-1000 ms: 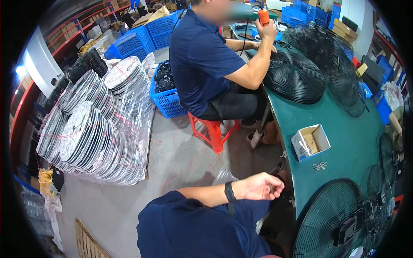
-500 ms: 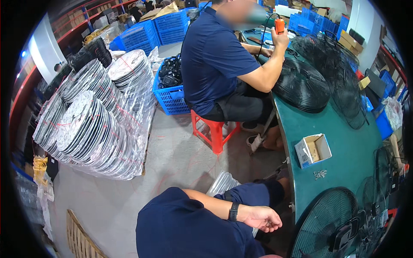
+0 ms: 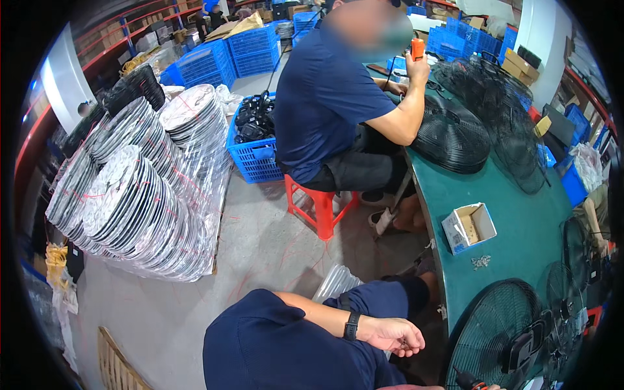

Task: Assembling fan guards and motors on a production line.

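Note:
My left hand (image 3: 389,335), a black watch on its wrist, rests palm up over my lap beside the green table (image 3: 520,214). It cups a few small dark screws (image 3: 404,340). Only a sliver of my right hand (image 3: 455,388) shows at the bottom edge, gripping a black and orange electric screwdriver (image 3: 465,379). Just past it a black fan guard (image 3: 494,331) with a dark motor block lies on the table. More loose screws (image 3: 481,262) and an open white box (image 3: 469,227) lie farther up the table.
A person in a dark blue shirt (image 3: 325,97) sits on a red stool (image 3: 320,201), holding an orange tool (image 3: 416,47) over black fan guards (image 3: 452,140). Wrapped stacks of round silver discs (image 3: 136,195) fill the floor at left. Blue crates (image 3: 253,153) stand behind.
My left hand has dropped from table-edge height down over my lap and turned palm up. The screwdriver has come into view at the bottom edge. The seated person keeps working.

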Motion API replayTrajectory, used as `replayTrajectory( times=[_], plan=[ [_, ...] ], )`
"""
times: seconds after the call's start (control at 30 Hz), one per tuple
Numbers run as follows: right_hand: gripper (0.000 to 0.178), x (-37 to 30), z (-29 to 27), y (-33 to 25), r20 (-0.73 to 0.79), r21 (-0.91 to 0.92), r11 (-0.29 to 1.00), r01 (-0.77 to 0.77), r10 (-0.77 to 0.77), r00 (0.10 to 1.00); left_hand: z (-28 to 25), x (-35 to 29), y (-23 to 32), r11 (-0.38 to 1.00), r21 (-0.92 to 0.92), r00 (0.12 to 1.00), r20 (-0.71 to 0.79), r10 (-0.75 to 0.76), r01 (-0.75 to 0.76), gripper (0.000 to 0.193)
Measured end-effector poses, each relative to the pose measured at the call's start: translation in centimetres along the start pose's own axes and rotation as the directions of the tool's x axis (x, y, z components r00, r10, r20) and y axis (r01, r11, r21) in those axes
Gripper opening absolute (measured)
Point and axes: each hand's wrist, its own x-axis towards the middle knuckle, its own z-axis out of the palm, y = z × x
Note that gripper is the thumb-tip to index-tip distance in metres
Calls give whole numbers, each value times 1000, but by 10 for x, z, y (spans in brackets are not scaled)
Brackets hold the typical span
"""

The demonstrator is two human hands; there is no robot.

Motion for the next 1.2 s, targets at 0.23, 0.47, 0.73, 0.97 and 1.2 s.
replayTrajectory(
  times=[0.23,0.47,0.73,0.97,1.2],
  plan=[
    [52,-4,-35,36,310,280,939,-198,106,945,15,-20,-7,992,118,998,-22,59,-56,11],
    [51,-11,-14,74,560,455,807,-376,69,826,1,-53,-21,980,38,974,-112,197,-194,10],
    [63,-17,29,88,631,542,722,-430,-11,776,10,-69,-25,974,55,969,-101,225,-220,11],
    [86,-27,60,64,417,396,847,-355,178,891,-10,-54,-25,990,-21,990,18,138,-138,14],
    [87,-24,73,72,107,293,906,-304,284,953,-23,-45,-7,980,-181,991,77,105,-89,13]
  ],
)
